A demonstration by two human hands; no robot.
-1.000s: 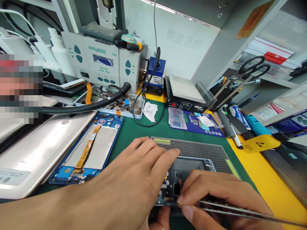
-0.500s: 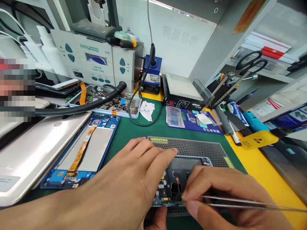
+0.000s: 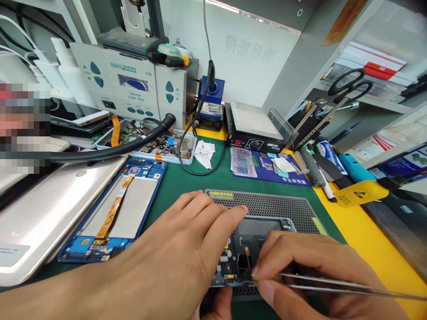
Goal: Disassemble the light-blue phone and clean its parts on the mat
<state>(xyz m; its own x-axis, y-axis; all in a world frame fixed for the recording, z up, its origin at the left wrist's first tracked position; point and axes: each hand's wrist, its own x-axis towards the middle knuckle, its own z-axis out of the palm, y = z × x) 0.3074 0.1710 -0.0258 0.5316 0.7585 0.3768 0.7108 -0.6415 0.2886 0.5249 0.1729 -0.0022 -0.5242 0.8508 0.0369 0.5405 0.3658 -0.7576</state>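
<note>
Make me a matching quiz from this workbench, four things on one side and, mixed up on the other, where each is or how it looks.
1. tweezers
2. scissors
3. deep-blue phone frame
4. opened phone

A. bears an orange ribbon cable
B. on the grey honeycomb-patterned mat
C. gripped in the right hand
D. black-handled, standing at a slant

Right pairs: 1-C, 2-D, 3-A, 4-B
</note>
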